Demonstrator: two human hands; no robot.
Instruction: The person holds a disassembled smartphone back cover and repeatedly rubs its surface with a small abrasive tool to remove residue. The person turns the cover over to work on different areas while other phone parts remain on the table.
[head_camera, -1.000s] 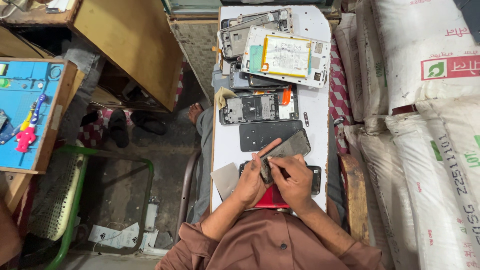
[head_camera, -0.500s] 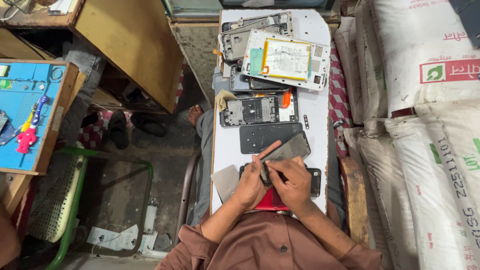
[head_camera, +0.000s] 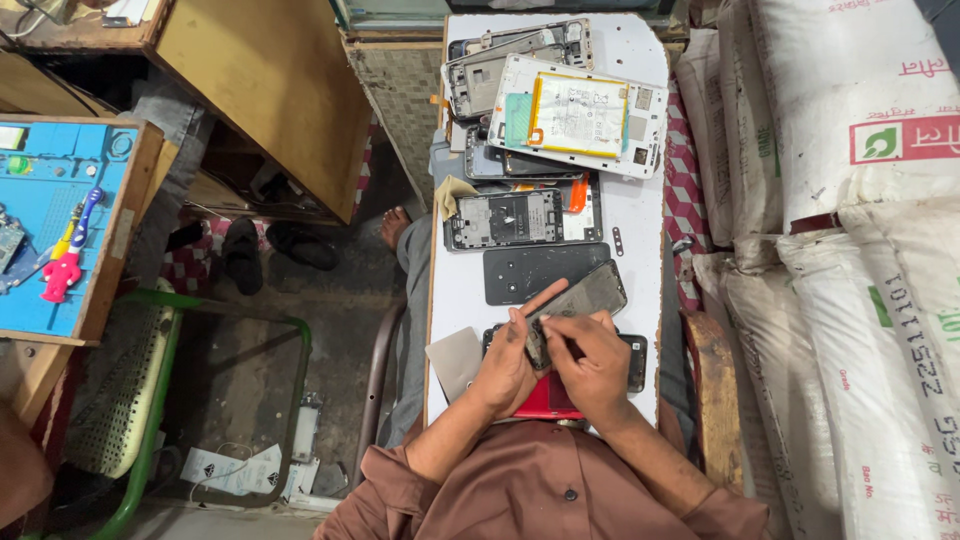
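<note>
Item, held: a dark phone panel, flat and rectangular, tilted so its far end rises toward the upper right. It sits over the near end of the white board lying across your lap, just in front of your chest.

Your left hand: fingers curled around the near left edge of the panel, forefinger stretched along its upper side. The grip is closed on the panel.

Your right hand: fingers bent and pressed together at the panel's near end, touching it beside your left thumb. Whether they pinch a small tool there is too small to tell.

Beneath the hands: a black phone body flat on the board, and a red item partly hidden under your wrists. A pale grey card lies just left of your left hand.

Further up the board: a black back cover, then an opened phone frame with an orange tab beside it, then a stack of stripped frames topped by a white frame with a yellow-edged battery.

Surroundings: white woven sacks stacked to your right; a blue work mat on a wooden bench to your left; a green-framed stool on the floor below it.
</note>
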